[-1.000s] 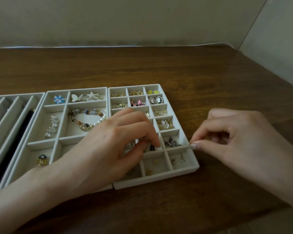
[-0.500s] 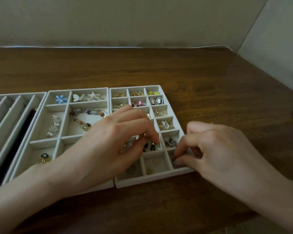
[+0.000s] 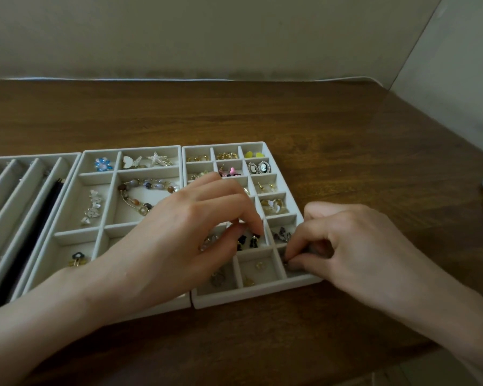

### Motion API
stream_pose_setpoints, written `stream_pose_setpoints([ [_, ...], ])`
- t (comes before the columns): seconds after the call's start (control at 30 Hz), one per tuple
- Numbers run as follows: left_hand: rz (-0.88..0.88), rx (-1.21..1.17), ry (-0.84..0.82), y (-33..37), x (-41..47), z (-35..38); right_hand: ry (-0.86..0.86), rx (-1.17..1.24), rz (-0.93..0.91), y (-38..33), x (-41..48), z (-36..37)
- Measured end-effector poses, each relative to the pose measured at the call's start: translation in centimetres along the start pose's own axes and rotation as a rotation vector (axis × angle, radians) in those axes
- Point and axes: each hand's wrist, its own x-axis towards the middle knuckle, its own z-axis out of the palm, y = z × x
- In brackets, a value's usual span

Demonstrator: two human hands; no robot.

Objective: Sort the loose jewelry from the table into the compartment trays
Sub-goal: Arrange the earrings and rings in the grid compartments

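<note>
Both hands are down in the small-cell tray (image 3: pixel 262 295), the right-most of the trays lined up on the wooden surface (image 3: pixel 262 112). The right hand (image 3: pixel 354 246) has its thumb and forefinger pressed tip to tip on a tiny dark stud (image 3: pixel 286 262), low inside the cell at the tray's 5 o'clock corner, with the other fingers curled out of the way. The left hand (image 3: pixel 184 235) is curled too, thumb and forefinger meeting just above the black earrings (image 3: pixel 247 241) in the cell at about 10 o'clock from that corner; I cannot tell from here whether anything sits between those tips. A stud like this should weigh next to nothing and be stiff, smooth metal, so it is likely to skid or flick away under a heavy squeeze. The sensible hold is a light fingertip pinch across the edges of its face, or on the post. The beaded bracelet (image 3: pixel 148 196) in the middle tray (image 3: pixel 78 190), at 9 o'clock, would handle differently: limp and trailing.
</note>
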Motion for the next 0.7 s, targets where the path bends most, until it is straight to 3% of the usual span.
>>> stream_pose_setpoints([
  [0.23, 0.006, -0.003, 0.004, -0.1, 0.0, 0.1, 0.057, 0.098, 0.047, 1.0, -0.5, -2.7],
  [0.5, 0.009, 0.005, 0.005, -0.2, 0.0, 0.1, 0.064, -0.277, -0.101, -0.8, -0.8, -0.3],
  [0.7, 0.001, 0.023, 0.008, -0.2, 0.0, -0.1, -0.006, -0.370, -0.098, -1.4, -0.2, -0.2],
])
